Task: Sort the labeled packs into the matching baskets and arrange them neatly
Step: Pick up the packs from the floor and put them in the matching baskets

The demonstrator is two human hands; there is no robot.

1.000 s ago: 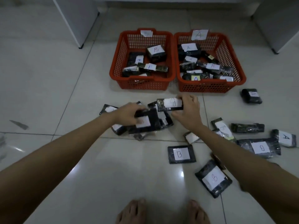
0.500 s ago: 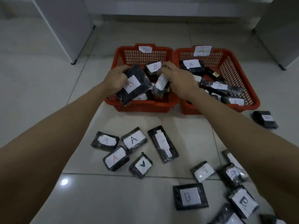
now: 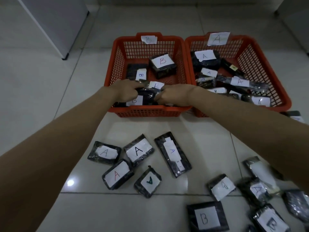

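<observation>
Two hands were seen inside the B basket [image 3: 182,47] at its near edge, roughly 12 o'clock from the person. The left hand [image 3: 124,92] and the right hand [image 3: 173,96] had fingers curled down onto the B packs [image 3: 145,97] at the basket's front wall, apparently gripping them; exact finger contact could not be told, since the packs were partly covered. Packs seemed to be held from both sides so that they could be squared against the front wall, which fits the neat-arrangement part of the task. A boxy B pack [image 3: 162,64] was set further back in the same basket. The A basket [image 3: 282,91] was placed touching the B basket, at 1 o'clock, with several A packs lying loosely and overlapped. Five A packs [image 3: 137,150] were left on the floor [image 3: 50,81] at 6 o'clock, labels up, probably so letters could be read fast. More mixed packs, among them a B pack [image 3: 207,216], were scattered at 4 to 5 o'clock. Sorting was judged roughly half done.
</observation>
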